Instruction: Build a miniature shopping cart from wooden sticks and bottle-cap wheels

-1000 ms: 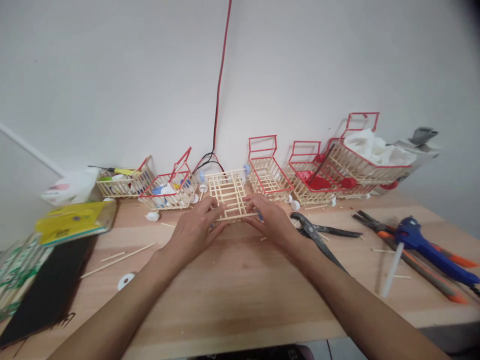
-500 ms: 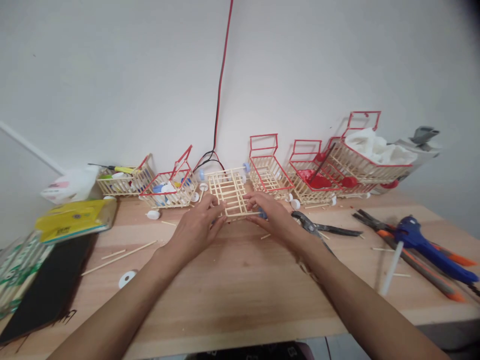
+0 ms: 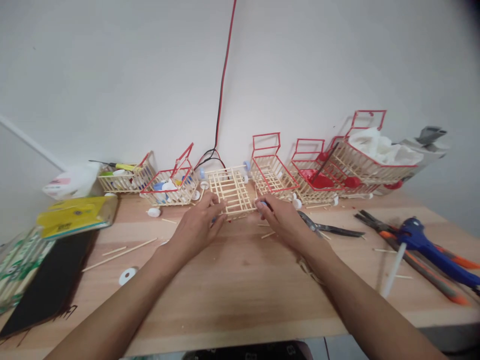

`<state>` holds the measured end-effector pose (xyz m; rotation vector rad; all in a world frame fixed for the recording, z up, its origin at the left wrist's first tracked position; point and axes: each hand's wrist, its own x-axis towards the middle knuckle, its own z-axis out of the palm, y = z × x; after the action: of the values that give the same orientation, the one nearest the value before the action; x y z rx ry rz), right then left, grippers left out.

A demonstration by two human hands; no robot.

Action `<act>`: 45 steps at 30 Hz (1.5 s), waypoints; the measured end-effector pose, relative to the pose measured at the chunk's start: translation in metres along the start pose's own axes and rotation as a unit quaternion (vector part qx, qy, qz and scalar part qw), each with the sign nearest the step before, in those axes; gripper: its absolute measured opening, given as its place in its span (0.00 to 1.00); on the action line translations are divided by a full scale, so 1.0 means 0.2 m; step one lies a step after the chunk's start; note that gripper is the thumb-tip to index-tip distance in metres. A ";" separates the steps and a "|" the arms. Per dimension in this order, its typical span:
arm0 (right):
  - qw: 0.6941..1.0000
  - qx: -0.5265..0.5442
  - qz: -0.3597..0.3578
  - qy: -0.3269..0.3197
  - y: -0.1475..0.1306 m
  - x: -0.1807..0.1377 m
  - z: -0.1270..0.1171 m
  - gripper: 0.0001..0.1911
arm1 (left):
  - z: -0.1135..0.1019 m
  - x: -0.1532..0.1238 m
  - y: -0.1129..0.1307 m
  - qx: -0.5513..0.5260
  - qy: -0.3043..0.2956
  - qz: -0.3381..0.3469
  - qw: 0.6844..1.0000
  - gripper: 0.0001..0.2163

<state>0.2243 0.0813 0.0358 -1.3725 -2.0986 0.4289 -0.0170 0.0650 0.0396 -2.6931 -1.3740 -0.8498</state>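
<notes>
A small cart frame of pale wooden sticks (image 3: 230, 191) is between my hands, wheels up, its blue bottle-cap wheels (image 3: 246, 166) at the far corners. My left hand (image 3: 200, 222) grips its near left corner, thumb and fingers closed around the stick edge and a mostly covered wheel. At the near right corner, the fingers of my right hand (image 3: 279, 217) pinch a blue cap wheel (image 3: 263, 204), partly hidden behind them. Behind the frame to the right stands a finished-looking stick cart with red trim (image 3: 273, 172).
Other stick carts, one holding caps (image 3: 170, 187) and one holding red pieces (image 3: 318, 177), line the wall. Pliers (image 3: 337, 230) and a blue glue gun (image 3: 431, 245) lie right. A yellow packet (image 3: 77, 215), black board (image 3: 48, 280), loose sticks (image 3: 120, 255) and a white disc (image 3: 128, 276) lie left.
My right hand has shifted slightly right, off the frame's near edge and onto the wheel at its corner. My left hand keeps its hold; the view has moved slightly.
</notes>
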 end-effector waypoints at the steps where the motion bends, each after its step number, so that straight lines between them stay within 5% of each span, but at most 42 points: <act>1: 1.000 -0.001 0.008 -0.002 0.00 0.00 0.01 0.14 | 0.00 0.00 0.00 -0.003 0.003 0.000 1.000 0.12; 12: 0.998 -0.010 0.022 0.065 0.01 0.01 0.07 0.11 | -0.01 0.00 0.02 -0.029 0.007 -0.007 1.000 0.13; 27: 0.997 -0.012 -0.001 0.078 0.01 0.02 0.09 0.10 | -0.01 -0.01 0.00 -0.073 0.046 -0.029 0.996 0.14; 36: 0.997 -0.013 -0.006 0.074 0.01 0.02 0.09 0.10 | 0.00 -0.06 0.01 0.062 0.074 0.028 0.995 0.05; 45: 0.996 -0.028 -0.014 0.084 0.00 0.02 0.10 0.09 | 0.02 -0.07 0.01 0.039 0.082 0.032 0.995 0.06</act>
<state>0.2111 0.0867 0.0220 -1.3610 -2.0035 0.2357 -0.0204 0.0547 0.0310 -2.5307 -1.2538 -0.9653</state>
